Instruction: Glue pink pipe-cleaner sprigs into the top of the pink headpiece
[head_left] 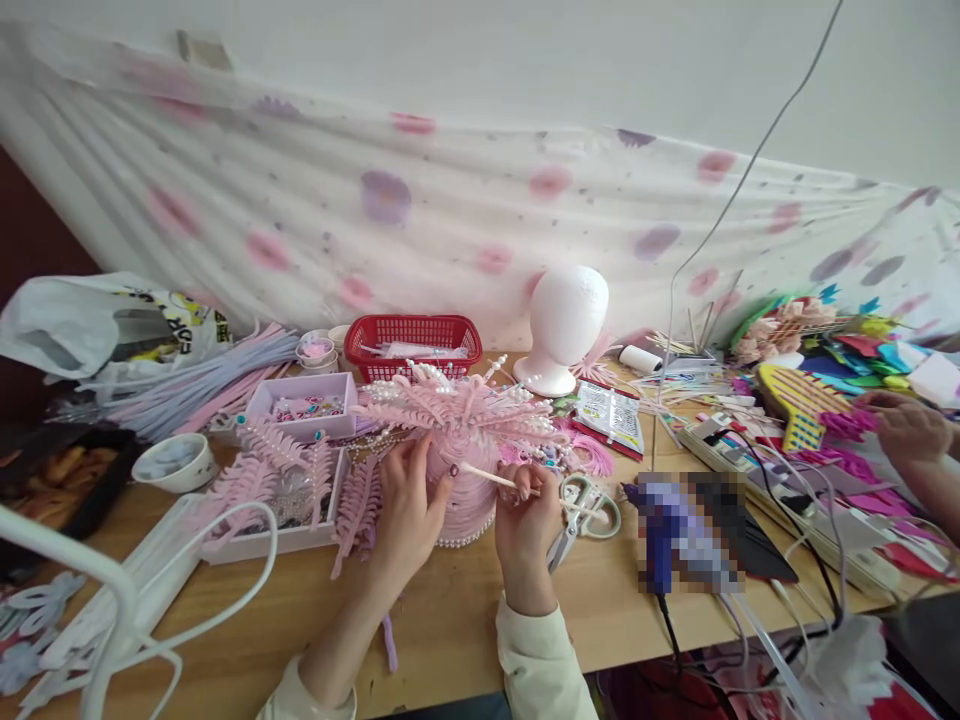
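Observation:
A pink headdress [466, 505] stands on the table before me, wound in fuzzy cord, edged with pearl beads and topped by feathery fronds. My left hand [411, 500] grips its left side, thumb on the front and fingers partly hidden behind the fronds. Between the fingertips of my right hand [527, 510] is a long cotton swab [491, 476], its rounded pale end pointing left and close to the front of the headdress. Scissors [589, 508] with pale green handles lie just right of that hand.
Left are a lilac box [259, 400], a white tray [259, 545] of beads and a small cup [176, 478]. Behind stand a red basket [412, 330] and a foam head [568, 315]. A blurred-out glue gun [679, 525], a power strip [780, 500] and another person's hand [911, 430] are right.

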